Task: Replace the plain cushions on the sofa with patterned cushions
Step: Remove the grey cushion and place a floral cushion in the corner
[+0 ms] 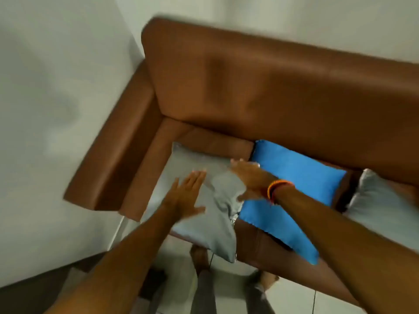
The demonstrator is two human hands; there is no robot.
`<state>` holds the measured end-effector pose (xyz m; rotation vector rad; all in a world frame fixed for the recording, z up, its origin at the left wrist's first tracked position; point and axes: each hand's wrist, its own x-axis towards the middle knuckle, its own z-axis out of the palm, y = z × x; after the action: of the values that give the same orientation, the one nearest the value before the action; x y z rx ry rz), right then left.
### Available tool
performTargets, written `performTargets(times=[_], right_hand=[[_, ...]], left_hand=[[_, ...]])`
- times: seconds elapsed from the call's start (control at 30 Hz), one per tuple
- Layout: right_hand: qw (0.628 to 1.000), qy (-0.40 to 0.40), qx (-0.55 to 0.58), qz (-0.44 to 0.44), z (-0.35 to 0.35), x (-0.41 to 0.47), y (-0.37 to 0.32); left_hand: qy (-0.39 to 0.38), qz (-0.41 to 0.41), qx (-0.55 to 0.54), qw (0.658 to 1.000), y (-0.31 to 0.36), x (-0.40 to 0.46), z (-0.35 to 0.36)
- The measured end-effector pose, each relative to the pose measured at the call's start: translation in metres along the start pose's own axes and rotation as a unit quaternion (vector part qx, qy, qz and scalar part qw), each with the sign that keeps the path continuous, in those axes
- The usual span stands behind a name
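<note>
Reaching down over the brown sofa [272,82], I spread my left hand [186,196] flat and open on the grey cushion [192,227] at seven o'clock, steadying it. My right hand [247,177], fingers extended, presses its crumpled edge, closed on nothing yet. The blue cushion [301,177] lies just beside, at three o'clock; another grey one [381,200] sits farther right.

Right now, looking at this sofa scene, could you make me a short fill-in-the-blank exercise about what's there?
1. The sofa is covered in ____ leather.
2. The cushion in the middle of the seat is bright ____.
3. Both hands reach for the ____ cushion nearest the armrest.
4. The orange band sits on the ____ wrist.

Missing words: brown; blue; grey; right
</note>
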<state>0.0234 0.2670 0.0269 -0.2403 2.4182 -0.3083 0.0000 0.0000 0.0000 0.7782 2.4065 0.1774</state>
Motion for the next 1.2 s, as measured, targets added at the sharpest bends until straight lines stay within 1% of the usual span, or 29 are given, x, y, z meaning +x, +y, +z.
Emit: performTargets(times=[0.07, 0.1, 0.17, 0.23, 0.27, 0.33, 0.37, 0.4, 0.47, 0.57, 0.63, 0.7, 0.73, 0.77, 0.8, 0.83, 0.87, 0.93, 1.0, 1.03, 1.1, 1.2], right_hand=[[0.997, -0.021, -0.054, -0.057, 0.054, 0.01, -0.007], [0.994, -0.004, -0.092, -0.059, 0.094, 0.019, -0.01], [0.981, 0.092, -0.162, -0.048, 0.151, 0.028, -0.016], [0.959, 0.182, -0.216, -0.034, 0.176, 0.04, -0.012], [0.95, 0.209, -0.228, -0.033, 0.184, 0.048, -0.012], [0.934, 0.256, -0.247, -0.037, 0.202, 0.065, -0.01], [0.928, 0.273, -0.249, -0.04, 0.202, 0.071, -0.008], [0.931, 0.274, -0.234, -0.048, 0.197, 0.075, -0.006], [0.951, 0.235, -0.191, -0.07, 0.175, 0.078, 0.002], [0.976, 0.166, -0.106, -0.088, 0.121, 0.076, 0.017], [0.985, 0.136, -0.034, -0.095, 0.075, 0.076, 0.024], [0.985, 0.147, 0.052, -0.081, 0.024, 0.082, 0.023], [0.98, 0.161, 0.102, -0.058, 0.002, 0.086, 0.021], [0.971, 0.182, 0.154, -0.028, -0.022, 0.091, 0.018], [0.958, 0.203, 0.205, 0.001, -0.042, 0.097, 0.013], [0.94, 0.233, 0.25, 0.017, -0.063, 0.106, 0.01], [0.921, 0.259, 0.292, 0.022, -0.078, 0.114, 0.006], [0.881, 0.297, 0.366, 0.04, -0.111, 0.131, -0.001], [0.854, 0.303, 0.419, 0.059, -0.136, 0.151, -0.006], [0.852, 0.297, 0.427, 0.063, -0.143, 0.161, -0.008], [0.869, 0.279, 0.401, 0.081, -0.149, 0.18, -0.01], [0.892, 0.283, 0.325, 0.138, -0.142, 0.2, -0.014]], left_hand=[[-0.036, 0.019, 0.022, 0.999, -0.017, -0.025, 0.047], [-0.026, 0.017, 0.049, 0.998, -0.029, -0.036, 0.086], [0.0, 0.01, 0.103, 0.995, -0.035, -0.051, 0.143], [0.013, -0.014, 0.147, 0.989, -0.027, -0.042, 0.171], [0.025, -0.031, 0.161, 0.986, -0.023, -0.036, 0.182], [0.022, -0.069, 0.155, 0.985, -0.022, -0.023, 0.194], [0.038, -0.069, 0.155, 0.985, -0.023, -0.018, 0.195], [0.054, -0.054, 0.156, 0.985, -0.026, -0.012, 0.189], [0.064, -0.013, 0.147, 0.987, -0.034, -0.009, 0.166], [0.071, 0.059, 0.12, 0.988, -0.061, -0.007, 0.113], [0.098, 0.099, 0.078, 0.987, -0.085, -0.005, 0.065], [0.138, 0.12, 0.021, 0.983, -0.106, 0.002, 0.005], [0.169, 0.121, -0.011, 0.978, -0.113, 0.009, -0.021], [0.211, 0.111, -0.044, 0.97, -0.118, 0.018, -0.05], [0.243, 0.075, -0.088, 0.963, -0.121, 0.028, -0.076], [0.254, 0.029, -0.134, 0.957, -0.123, 0.043, -0.103], [0.254, -0.016, -0.155, 0.954, -0.125, 0.058, -0.123], [0.264, -0.071, -0.148, 0.95, -0.134, 0.095, -0.16], [0.27, -0.102, -0.138, 0.948, -0.143, 0.13, -0.186], [0.274, -0.115, -0.129, 0.946, -0.147, 0.146, -0.193], [0.272, -0.123, -0.137, 0.945, -0.151, 0.171, -0.195], [0.241, -0.098, -0.132, 0.957, -0.157, 0.191, -0.188]])
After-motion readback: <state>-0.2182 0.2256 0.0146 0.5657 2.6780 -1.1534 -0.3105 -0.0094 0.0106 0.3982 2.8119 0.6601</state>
